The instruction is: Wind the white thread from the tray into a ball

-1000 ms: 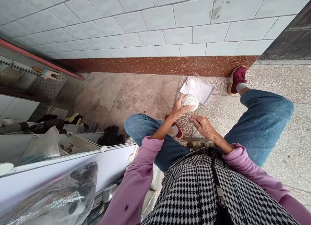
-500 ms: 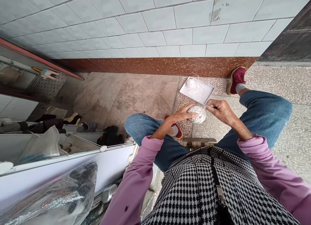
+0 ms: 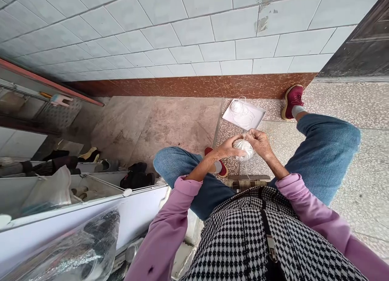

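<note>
A ball of white yarn [image 3: 243,150] is cradled in my left hand [image 3: 226,148], whose thumb and fingers wrap round its left side. My right hand [image 3: 260,142] is closed in a pinch at the ball's upper right, touching it. A strand of the yarn appears to be in its fingertips, though the fingers partly hide it. A short loose end hangs below the ball. Beyond my hands, a shallow white box lid [image 3: 258,116] lies on the floor with a loose coil of white yarn [image 3: 238,108] in it.
A tiled wall [image 3: 194,34] with a brown base runs behind the lid. My knees are spread either side of my hands. To the left stand open compartments with shoes [image 3: 136,175] and a clear plastic bag [image 3: 91,244]. A dark door [image 3: 361,42] is at the upper right.
My right hand has moved left and slightly up, from beside the ball to its upper right edge. The ball, still in my left hand, has shifted slightly left and down.
</note>
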`<state>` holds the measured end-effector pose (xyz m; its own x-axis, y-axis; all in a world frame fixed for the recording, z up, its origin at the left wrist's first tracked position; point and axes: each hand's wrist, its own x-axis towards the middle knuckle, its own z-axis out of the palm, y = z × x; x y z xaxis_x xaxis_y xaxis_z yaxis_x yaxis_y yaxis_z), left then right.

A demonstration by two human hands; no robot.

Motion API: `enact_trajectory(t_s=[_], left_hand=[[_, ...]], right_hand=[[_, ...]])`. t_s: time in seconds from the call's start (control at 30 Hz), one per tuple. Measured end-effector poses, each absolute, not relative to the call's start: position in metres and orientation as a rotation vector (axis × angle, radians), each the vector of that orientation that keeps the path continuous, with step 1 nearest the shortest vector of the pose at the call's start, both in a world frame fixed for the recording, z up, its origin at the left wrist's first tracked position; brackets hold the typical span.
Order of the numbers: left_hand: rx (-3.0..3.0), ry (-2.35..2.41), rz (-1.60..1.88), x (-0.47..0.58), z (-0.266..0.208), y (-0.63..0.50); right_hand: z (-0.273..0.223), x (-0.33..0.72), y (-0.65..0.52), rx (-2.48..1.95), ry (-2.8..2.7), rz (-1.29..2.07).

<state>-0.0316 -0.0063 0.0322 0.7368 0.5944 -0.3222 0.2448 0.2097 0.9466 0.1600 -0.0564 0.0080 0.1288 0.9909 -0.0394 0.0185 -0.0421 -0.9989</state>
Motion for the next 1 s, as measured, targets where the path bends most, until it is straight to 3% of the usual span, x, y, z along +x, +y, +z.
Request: enact_trajectory(t_s=[0.2,0.47,1.0], left_hand=[[1.159,0.746,0.449,-0.029,0.028,-0.006],[0.691,0.768,0.621,-0.028,0.015,0.004],[0.867,0.956,0.946,-0.020,0.016,0.003]], right_hand=[[0.000,0.166,-0.051,-1.267,-1.011,1.164],[-0.019,0.154,-0.062,-1.472,-1.319,0.861],[-0.007,0.128,-0.087,-1.786,-1.919,0.721]])
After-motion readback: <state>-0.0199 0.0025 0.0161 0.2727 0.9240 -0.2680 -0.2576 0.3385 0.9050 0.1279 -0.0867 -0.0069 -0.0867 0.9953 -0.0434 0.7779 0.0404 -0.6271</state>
